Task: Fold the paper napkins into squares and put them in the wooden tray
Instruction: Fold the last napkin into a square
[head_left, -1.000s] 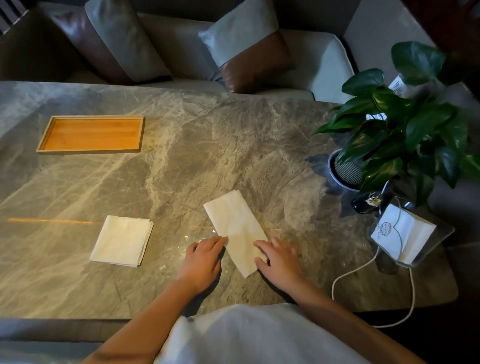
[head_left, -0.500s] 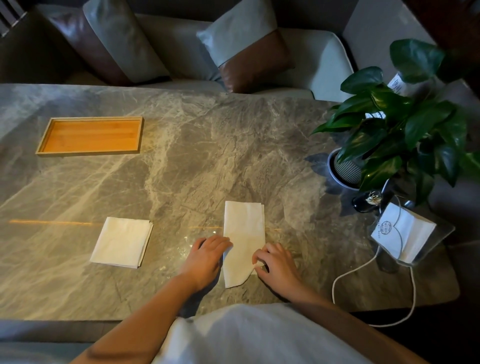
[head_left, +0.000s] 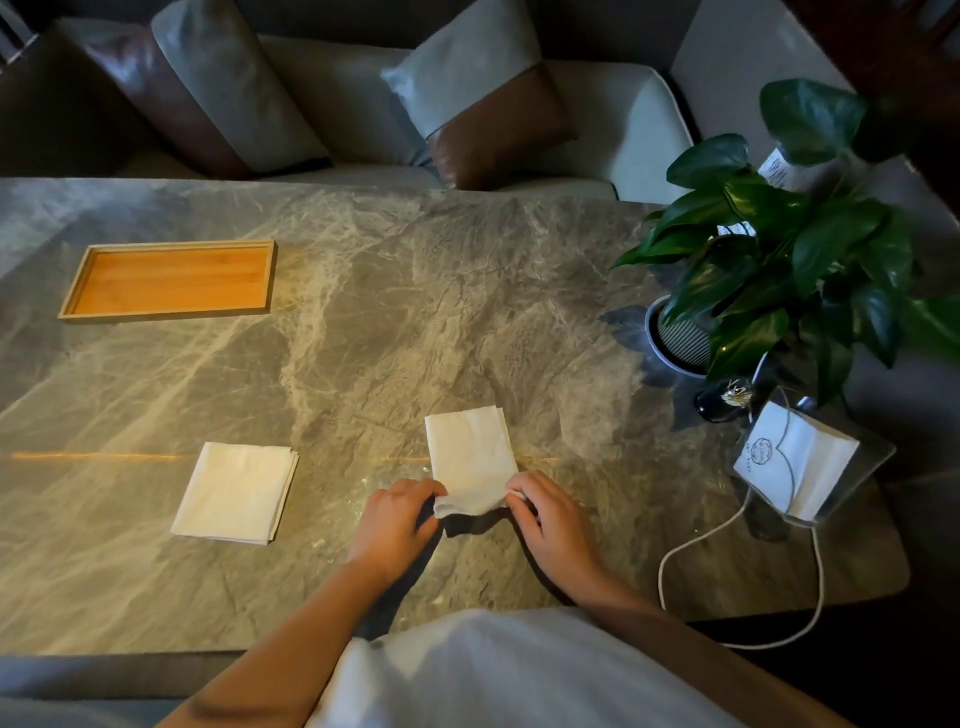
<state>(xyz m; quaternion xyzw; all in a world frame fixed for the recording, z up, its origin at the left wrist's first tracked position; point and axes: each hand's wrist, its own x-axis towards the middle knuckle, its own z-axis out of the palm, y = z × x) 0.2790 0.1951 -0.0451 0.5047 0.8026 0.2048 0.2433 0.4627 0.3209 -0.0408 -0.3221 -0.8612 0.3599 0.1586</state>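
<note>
A white paper napkin (head_left: 470, 451), folded into a long strip, lies on the marble table (head_left: 363, 338) in front of me. Its near end is lifted off the surface. My left hand (head_left: 396, 522) pinches the near left corner and my right hand (head_left: 546, 519) pinches the near right corner. A stack of square folded napkins (head_left: 236, 492) rests to the left of my hands. The wooden tray (head_left: 169, 279) sits at the far left of the table with nothing in it.
A potted plant (head_left: 769, 270) stands at the right edge, with a small dark object (head_left: 724, 401) and a clear holder with white napkins (head_left: 800, 460) beside it. A white cable (head_left: 691, 551) loops off the table's right corner. A sofa with cushions (head_left: 467, 104) lies behind.
The napkin strip turned from slanted to straight, pointing away from me. Both hands went from pressing it flat to pinching its near corners and lifting that end.
</note>
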